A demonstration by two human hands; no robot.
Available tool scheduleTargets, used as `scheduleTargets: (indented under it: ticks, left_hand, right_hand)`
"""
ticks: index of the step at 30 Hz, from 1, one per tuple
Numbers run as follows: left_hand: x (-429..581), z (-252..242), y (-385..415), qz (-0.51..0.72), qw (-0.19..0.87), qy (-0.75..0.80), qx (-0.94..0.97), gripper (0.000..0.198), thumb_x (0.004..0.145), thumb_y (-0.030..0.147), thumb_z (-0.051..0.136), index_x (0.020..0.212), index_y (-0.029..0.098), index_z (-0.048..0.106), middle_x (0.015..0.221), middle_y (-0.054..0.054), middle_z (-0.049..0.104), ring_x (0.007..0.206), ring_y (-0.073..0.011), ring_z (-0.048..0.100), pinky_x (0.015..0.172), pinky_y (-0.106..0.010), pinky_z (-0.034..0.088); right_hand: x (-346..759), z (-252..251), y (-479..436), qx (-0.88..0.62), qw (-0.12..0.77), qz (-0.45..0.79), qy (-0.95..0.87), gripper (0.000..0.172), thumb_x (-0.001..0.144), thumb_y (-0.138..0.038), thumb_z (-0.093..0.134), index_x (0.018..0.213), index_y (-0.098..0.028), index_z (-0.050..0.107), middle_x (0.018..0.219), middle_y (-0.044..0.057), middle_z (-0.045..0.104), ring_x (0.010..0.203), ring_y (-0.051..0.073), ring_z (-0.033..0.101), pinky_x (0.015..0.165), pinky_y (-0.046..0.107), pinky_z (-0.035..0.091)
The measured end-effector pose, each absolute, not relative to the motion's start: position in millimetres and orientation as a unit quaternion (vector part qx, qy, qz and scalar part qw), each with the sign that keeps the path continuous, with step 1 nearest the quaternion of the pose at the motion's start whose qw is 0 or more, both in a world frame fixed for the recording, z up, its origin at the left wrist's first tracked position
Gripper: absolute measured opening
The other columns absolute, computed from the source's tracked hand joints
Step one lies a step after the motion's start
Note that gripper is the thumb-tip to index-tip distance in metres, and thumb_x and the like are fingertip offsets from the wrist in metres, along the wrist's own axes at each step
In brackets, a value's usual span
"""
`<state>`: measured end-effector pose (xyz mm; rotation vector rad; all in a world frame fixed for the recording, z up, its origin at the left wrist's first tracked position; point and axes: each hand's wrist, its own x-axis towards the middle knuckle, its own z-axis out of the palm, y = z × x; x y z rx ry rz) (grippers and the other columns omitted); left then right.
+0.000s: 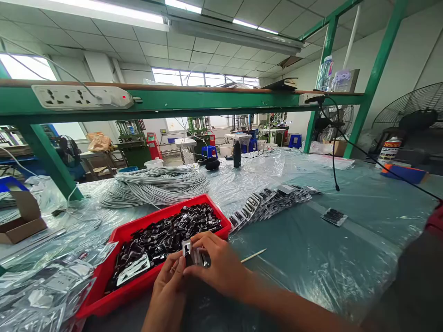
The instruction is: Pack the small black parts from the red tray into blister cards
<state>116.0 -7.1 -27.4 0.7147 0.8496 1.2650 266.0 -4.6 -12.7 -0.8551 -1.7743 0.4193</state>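
Hands meet low centre of the head view, both pinching one small black part in a clear packet (194,256). Left hand (169,290) comes up from the bottom edge, thumb and forefinger closed narrow on the packet's left end; right hand (216,265) reaches in from the right, fingers curled over its top and right side, thumb under. Packet sits between the two sets of fingertips, mostly covered by the right fingers, only its white-edged left end and a dark shiny middle showing. It hangs just over the near right corner of the red tray (104,295), which is heaped with loose black parts (173,230) and holds one flat packet (133,269) at its near side. Thin wooden stick (254,255) lies on the plastic-covered table (328,258) just right of the right hand, not touched. Row of filled packets (266,205) fans out beyond the tray, well apart from the hands; single packet (334,216) lies further right. Coil of grey cable (155,184) sits behind the tray. Pile of empty clear bags (41,286) lies left of the tray. Cardboard box (20,221) at far left.
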Motion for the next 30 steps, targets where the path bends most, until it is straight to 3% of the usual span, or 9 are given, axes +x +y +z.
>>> scheduleTargets:
  ticks: [6, 11, 17, 20, 23, 27, 30]
  left_hand:
    - [120, -21, -12, 0.586, 0.639, 0.373, 0.331, 0.053, 0.05, 0.04, 0.094, 0.086, 0.018, 0.062, 0.089, -0.002, 0.067, 0.076, -0.0159, 0.064, 0.066, -0.021, 0.052]
    - [120, -19, -13, 0.585, 0.609, 0.392, 0.364, 0.051, 0.049, 0.041, 0.094, 0.082, 0.017, 0.063, 0.079, -0.001, 0.064, 0.069, -0.0116, 0.059, 0.062, -0.017, 0.047]
    - [111, -16, -4, 0.547, 0.524, 0.46, 0.463, 0.062, 0.044, 0.051, 0.093, 0.086, 0.014, 0.068, 0.088, -0.008, 0.069, 0.085, -0.0233, 0.065, 0.067, -0.023, 0.052]
    - [101, -17, 6, 0.573, 0.469, 0.518, 0.429, 0.073, 0.038, 0.061, 0.091, 0.09, 0.015, 0.067, 0.087, -0.007, 0.069, 0.087, -0.0249, 0.066, 0.069, -0.024, 0.053]
    - [97, -19, 14, 0.582, 0.473, 0.532, 0.394, 0.079, 0.032, 0.065, 0.09, 0.088, 0.015, 0.065, 0.08, -0.005, 0.066, 0.08, -0.0239, 0.065, 0.063, -0.025, 0.052]
    - [105, -20, 11, 0.577, 0.519, 0.496, 0.39, 0.084, 0.035, 0.069, 0.088, 0.094, 0.015, 0.059, 0.08, -0.003, 0.064, 0.073, -0.0178, 0.061, 0.061, -0.022, 0.049]
    - [112, -21, 7, 0.579, 0.535, 0.481, 0.384, 0.081, 0.045, 0.072, 0.084, 0.097, 0.016, 0.056, 0.076, 0.0, 0.061, 0.066, -0.0142, 0.057, 0.057, -0.021, 0.046]
  right_hand:
    - [270, -12, -4, -0.332, 0.55, 0.185, -0.744, 0.039, 0.072, -0.044, 0.082, 0.093, -0.017, 0.063, 0.112, 0.011, 0.068, 0.106, 0.023, 0.065, 0.096, 0.034, 0.052]
    - [269, -15, -7, -0.343, 0.552, 0.189, -0.736, 0.03, 0.069, -0.032, 0.08, 0.09, -0.018, 0.064, 0.109, 0.009, 0.07, 0.102, 0.022, 0.067, 0.095, 0.033, 0.053]
    - [277, -9, -9, -0.374, 0.527, 0.139, -0.75, 0.011, 0.072, -0.02, 0.063, 0.082, -0.018, 0.065, 0.111, 0.009, 0.071, 0.097, 0.021, 0.069, 0.089, 0.028, 0.055]
    - [283, -1, 0, -0.377, 0.551, 0.08, -0.74, 0.008, 0.075, -0.018, 0.059, 0.081, -0.017, 0.063, 0.106, 0.009, 0.072, 0.093, 0.021, 0.07, 0.085, 0.029, 0.057]
    - [287, 8, 20, -0.404, 0.586, 0.038, -0.702, 0.013, 0.086, -0.021, 0.055, 0.094, -0.017, 0.065, 0.108, 0.01, 0.07, 0.102, 0.021, 0.067, 0.09, 0.034, 0.055]
    - [288, 9, 34, -0.458, 0.512, 0.021, -0.726, 0.041, 0.089, -0.027, 0.059, 0.127, -0.014, 0.057, 0.133, 0.018, 0.055, 0.126, 0.029, 0.053, 0.104, 0.047, 0.048]
    - [289, 0, 21, -0.389, 0.506, 0.035, -0.769, 0.034, 0.093, -0.029, 0.057, 0.124, -0.015, 0.059, 0.128, 0.016, 0.057, 0.121, 0.025, 0.055, 0.104, 0.044, 0.049]
